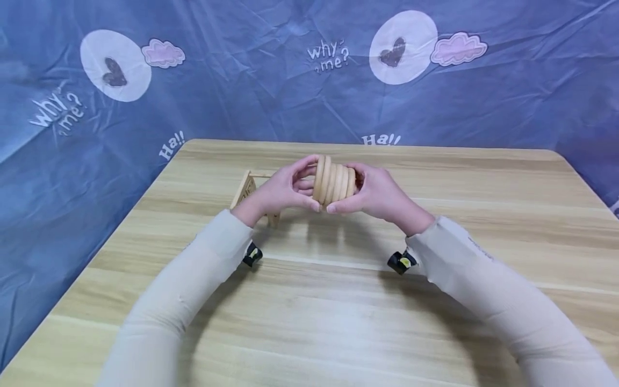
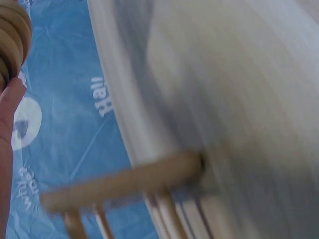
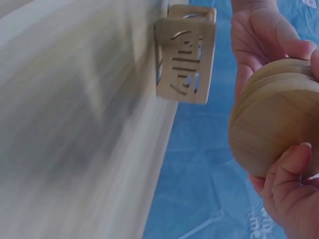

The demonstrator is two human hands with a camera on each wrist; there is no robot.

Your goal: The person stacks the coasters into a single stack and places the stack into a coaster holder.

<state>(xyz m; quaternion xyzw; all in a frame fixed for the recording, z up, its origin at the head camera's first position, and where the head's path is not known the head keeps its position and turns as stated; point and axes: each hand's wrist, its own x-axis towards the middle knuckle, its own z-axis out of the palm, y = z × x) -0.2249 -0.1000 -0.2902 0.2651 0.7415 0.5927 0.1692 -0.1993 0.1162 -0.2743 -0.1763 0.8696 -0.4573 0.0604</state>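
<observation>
Above the middle of the table, both hands hold a stack of several round wooden coasters [image 1: 333, 181], turned on edge so that their rims face me. My left hand [image 1: 285, 185] grips the stack from the left, its thumb on the near rim. From the right, my right hand [image 1: 377, 193] grips the other end, thumb also on the near side. The right wrist view shows the flat face of the outermost coaster [image 3: 271, 127] with fingers against it. Behind the left forearm stands a wooden rack [image 3: 187, 62] with cut-out sides, partly hidden by that hand in the head view.
The wood-grain table [image 1: 309, 322] spreads out below the arms. A blue printed cloth [image 1: 271, 70] hangs behind it and along its left side. Small black cameras sit under the left cuff [image 1: 224, 228] and right cuff [image 1: 430, 242].
</observation>
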